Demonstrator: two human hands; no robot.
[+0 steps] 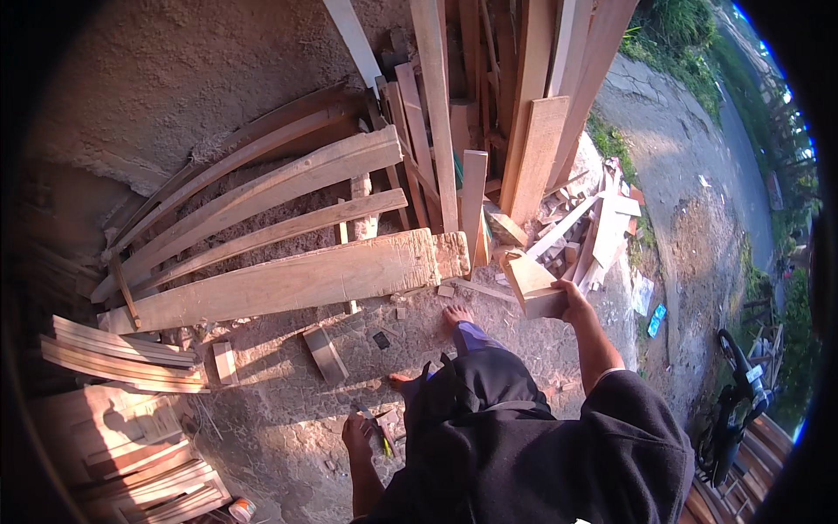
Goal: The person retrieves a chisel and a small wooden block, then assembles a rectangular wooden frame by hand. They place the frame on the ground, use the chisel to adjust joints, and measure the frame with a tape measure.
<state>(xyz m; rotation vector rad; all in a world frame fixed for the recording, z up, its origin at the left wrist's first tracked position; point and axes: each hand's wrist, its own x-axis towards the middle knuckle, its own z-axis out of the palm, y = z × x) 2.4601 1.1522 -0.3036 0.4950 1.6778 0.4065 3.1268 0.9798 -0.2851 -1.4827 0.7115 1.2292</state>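
Note:
In my right hand [576, 306] is a short wooden block [531, 281], gripped at its near right end and held out to the right of my feet. The fingers of my left hand [356, 434] are curled closed, low beside my left leg. A slim, dark tool with a yellow-green part [385, 444] shows right beside that hand. I cannot make out whether the hand holds it or it lies on the ground behind. A loose wood offcut [326, 356] lies on the ground ahead of my left hand.
Long planks [288, 271] lie across supports at the left. Tall boards [534, 157] lean upright ahead, with a heap of scrap wood [594, 223] at their foot. Stacked strips [122, 354] sit at far left. A motorcycle [738, 402] stands at far right.

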